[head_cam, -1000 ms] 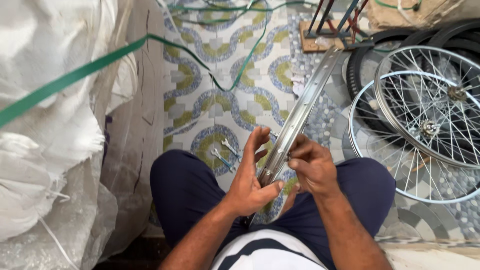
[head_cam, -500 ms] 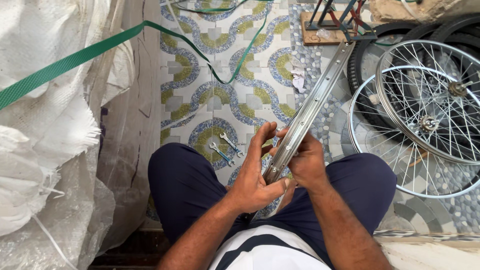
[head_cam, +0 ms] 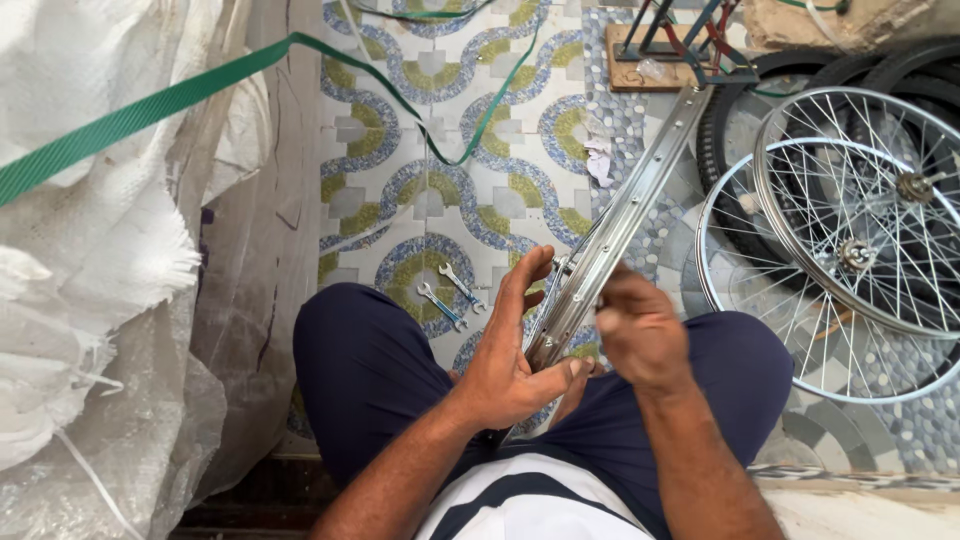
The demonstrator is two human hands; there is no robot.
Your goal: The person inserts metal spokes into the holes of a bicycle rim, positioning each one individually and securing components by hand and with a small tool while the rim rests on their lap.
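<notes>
A shiny metal bicycle rim (head_cam: 630, 205) stands on edge between my knees and runs up toward the top right. My left hand (head_cam: 515, 350) cups its near end from the left, thumb under the rim and fingers stretched up along its side. My right hand (head_cam: 640, 330) is closed in a fist against the right side of the rim, pinching something too small to make out. Thin spokes show behind the rim near my left fingers.
Two small wrenches (head_cam: 450, 295) lie on the patterned tile floor left of the rim. Spoked wheels (head_cam: 860, 240) and black tyres (head_cam: 740, 120) are stacked at the right. White sacks (head_cam: 90, 250) with a green strap (head_cam: 150, 110) fill the left. A metal stand (head_cam: 685, 40) is at the top.
My right hand has slid from over the rim to its right side and closed tighter. My left hand stays cupped on the rim's near end. The view has shifted slightly.
</notes>
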